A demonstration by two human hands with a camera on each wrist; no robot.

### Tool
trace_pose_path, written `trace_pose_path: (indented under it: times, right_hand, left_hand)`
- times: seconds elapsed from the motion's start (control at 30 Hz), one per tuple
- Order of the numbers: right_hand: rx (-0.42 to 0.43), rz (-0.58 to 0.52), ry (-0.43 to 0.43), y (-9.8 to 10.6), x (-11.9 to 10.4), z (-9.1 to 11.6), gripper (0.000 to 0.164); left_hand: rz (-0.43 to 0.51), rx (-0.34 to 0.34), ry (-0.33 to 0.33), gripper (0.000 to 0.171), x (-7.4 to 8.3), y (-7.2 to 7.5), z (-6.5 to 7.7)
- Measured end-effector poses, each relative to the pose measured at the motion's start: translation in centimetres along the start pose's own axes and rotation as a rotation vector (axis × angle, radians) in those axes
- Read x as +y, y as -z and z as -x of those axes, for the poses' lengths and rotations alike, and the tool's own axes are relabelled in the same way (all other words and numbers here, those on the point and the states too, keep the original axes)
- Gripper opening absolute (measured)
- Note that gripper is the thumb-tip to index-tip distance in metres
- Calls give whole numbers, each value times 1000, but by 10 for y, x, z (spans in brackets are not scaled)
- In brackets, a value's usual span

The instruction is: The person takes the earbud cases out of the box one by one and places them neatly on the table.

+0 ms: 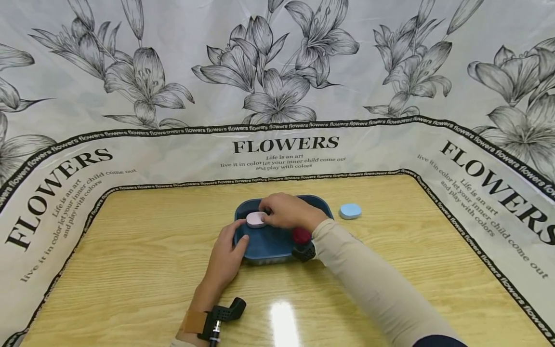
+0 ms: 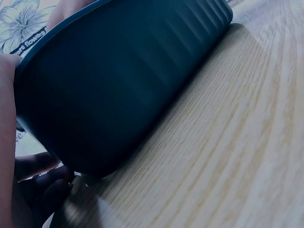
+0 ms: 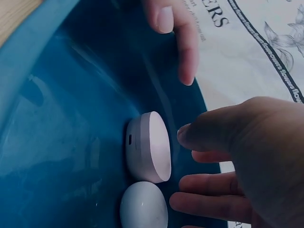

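Table [image 1: 151, 231]; pink case [image 3: 151, 148], slot [image 3: 130, 139] right-wrist view only

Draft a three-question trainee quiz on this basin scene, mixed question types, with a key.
1. Which hand holds the left rim of the blue basin?
2. True or false: the pale pink earbud case stands inside the basin.
3. The light-blue case lies:
A) inside the basin
B) on the wooden table, right of the basin
C) on the table, left of the basin

Key: 1. Left hand. 2. True. 3. B.
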State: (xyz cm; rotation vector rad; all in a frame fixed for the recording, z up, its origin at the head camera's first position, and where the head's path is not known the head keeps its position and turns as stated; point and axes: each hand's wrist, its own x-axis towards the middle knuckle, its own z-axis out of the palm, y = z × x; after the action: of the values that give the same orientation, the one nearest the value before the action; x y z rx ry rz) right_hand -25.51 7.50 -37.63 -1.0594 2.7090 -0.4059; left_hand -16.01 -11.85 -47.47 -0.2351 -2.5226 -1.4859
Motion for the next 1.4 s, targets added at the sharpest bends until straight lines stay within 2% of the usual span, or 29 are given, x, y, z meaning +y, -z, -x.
trace_pose_path:
  times: [0.33, 0.53, 0.77, 0.9, 1.1, 1.4]
  right_hand:
    - [-29, 135, -8, -3, -2, -10, 31]
    - [-58, 160, -18, -6, -5, -13, 34]
    - [-49, 199, 10, -6, -9, -17, 23]
    - [-60, 209, 9, -7, -14, -23, 18]
    - [-86, 233, 1, -10, -20, -26, 24]
    - [-116, 182, -35, -14, -21, -28, 25]
  left_hand:
    - [8, -4, -20, 41, 2, -1, -3]
    - [5, -15, -3, 42, 1, 0, -2]
    - [1, -11, -24, 42, -1, 3, -3]
    - [5, -2, -32, 41, 0, 3, -3]
    - [-3, -12, -13, 42, -2, 3, -1]
    - [17, 2, -26, 41, -2, 1, -1]
